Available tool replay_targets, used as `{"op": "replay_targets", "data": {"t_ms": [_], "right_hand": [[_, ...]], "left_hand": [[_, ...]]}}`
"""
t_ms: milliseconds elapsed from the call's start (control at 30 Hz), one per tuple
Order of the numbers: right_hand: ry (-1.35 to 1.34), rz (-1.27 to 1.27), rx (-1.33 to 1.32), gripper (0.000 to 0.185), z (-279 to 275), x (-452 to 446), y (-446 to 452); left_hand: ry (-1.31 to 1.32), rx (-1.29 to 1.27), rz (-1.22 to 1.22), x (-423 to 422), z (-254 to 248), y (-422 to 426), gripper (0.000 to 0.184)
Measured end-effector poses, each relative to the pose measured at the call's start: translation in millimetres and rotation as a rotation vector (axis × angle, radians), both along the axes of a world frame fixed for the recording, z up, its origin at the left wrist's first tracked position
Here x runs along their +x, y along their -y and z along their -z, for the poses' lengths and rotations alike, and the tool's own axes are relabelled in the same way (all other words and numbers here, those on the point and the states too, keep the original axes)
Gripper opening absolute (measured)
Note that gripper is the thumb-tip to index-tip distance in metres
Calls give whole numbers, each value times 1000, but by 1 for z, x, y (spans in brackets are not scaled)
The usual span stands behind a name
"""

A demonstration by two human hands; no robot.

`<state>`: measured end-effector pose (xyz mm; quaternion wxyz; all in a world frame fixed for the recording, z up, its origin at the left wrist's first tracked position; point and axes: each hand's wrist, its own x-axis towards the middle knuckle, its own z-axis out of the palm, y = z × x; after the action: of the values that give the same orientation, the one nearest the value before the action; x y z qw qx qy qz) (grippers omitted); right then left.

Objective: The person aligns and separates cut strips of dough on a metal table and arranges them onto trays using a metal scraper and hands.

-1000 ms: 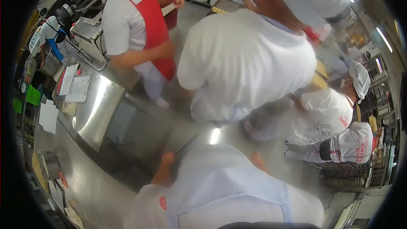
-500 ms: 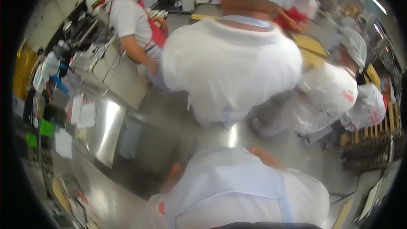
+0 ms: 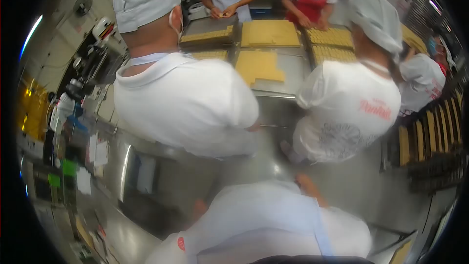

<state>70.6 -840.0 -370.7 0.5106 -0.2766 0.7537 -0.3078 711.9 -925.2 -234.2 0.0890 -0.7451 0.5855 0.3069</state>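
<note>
Bright overhead tubes | steel glare | fisheye-curved, black edges | slight motion blur

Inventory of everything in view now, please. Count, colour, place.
co-workers: at least five, mostly white clothes, ahead and around trays
caps: at least two, pale, on nearest co-workers
trays: several, metallic, top centre
sheets: two large, yellow, centre trays
cut pieces: many, yellow, side trays
rack: one, dark, right
fan: one, dark, upper left
papers: several, white, left
apron: one, pale blue, wearer's torso
hands: two, blurred, left and right of apron
</note>
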Motion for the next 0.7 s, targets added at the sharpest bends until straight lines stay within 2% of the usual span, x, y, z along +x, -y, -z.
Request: {"op": "replay_targets", "data": {"t_ms": [33, 67, 133, 167, 200, 267, 367, 467, 500, 600, 700], "right_hand": [[380, 386, 195, 33, -32, -15, -11], [344, 355, 220, 36, -62, -24, -13], [270, 304, 269, 42, -76, -41, -28], [197, -41, 225, 41, -70, -55, -39], [127, -283, 182, 40, -67, -66, -55], [28, -591, 155, 40, -62, -76, -70], [-31, -745, 168, 39, -58, -89, -88], [-99, -821, 172, 38, -65, -104, -103], [-126, -838, 168, 38, -67, -109, -106], [-216, -887, 126, 37, -73, -133, -112], [-365, -954, 74, 37, -85, -164, -115]], "left_hand": [[2, -4, -15, -18, -3, -10, 45], [6, 2, -16, -33, -4, -19, 46], [18, 22, 25, -59, -4, -32, 46], [22, 35, 50, -71, -4, -37, 47], [29, 50, 40, -83, -13, -48, 47], [50, 81, 14, -112, -38, -64, 48], [-34, 119, -189, -136, -46, -92, 43], [-151, -12, -219, -117, 3, -138, 44], [-193, -28, -290, -116, 4, -147, 42], [-359, -116, -495, -125, -5, -154, 40], [-530, -217, -674, -131, -39, -164, 40]]}}
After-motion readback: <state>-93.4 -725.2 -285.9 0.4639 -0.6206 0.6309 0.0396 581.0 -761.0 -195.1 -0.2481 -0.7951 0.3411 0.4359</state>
